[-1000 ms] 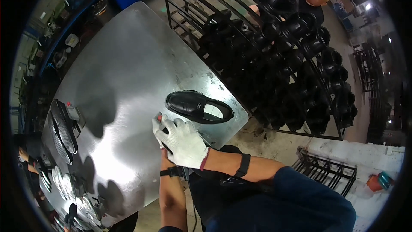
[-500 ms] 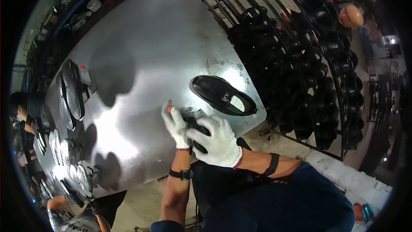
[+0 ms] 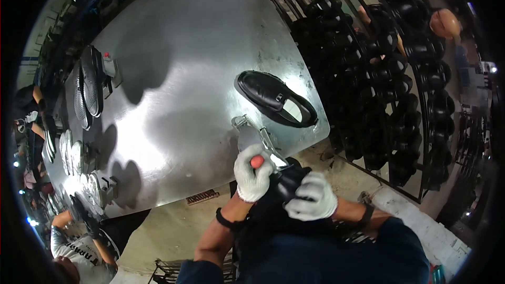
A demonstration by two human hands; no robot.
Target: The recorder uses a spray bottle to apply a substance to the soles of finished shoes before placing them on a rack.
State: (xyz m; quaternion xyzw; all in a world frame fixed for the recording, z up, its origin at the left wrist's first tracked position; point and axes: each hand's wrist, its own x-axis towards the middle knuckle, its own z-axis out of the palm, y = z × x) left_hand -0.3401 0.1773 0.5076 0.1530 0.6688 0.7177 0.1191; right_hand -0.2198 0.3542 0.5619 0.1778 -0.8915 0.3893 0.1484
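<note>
My left hand, in a white knit glove, is closed around a red-knobbed lever beside a metal shoe stand at the table's near edge. A dark, glossy shoe is against the stand's near end, close to my body. Over its near side curl the gloved fingers of my right hand; part of the shoe is hidden by them and by my dark clothing. Another black slip-on shoe with a small metal ornament and pale lining lies upright on the metal table, beyond my hands.
A rack full of black shoes stands along the table's right side. At the left edge are dark shoe soles, more metal stands and pale sole-shaped pieces. Another person works at lower left; a low pale wall runs at lower right.
My hands have drawn nearer my body and moved apart, uncovering the metal stand and dark shoe. My left hand is now around the red knob. The view has shifted slightly.
</note>
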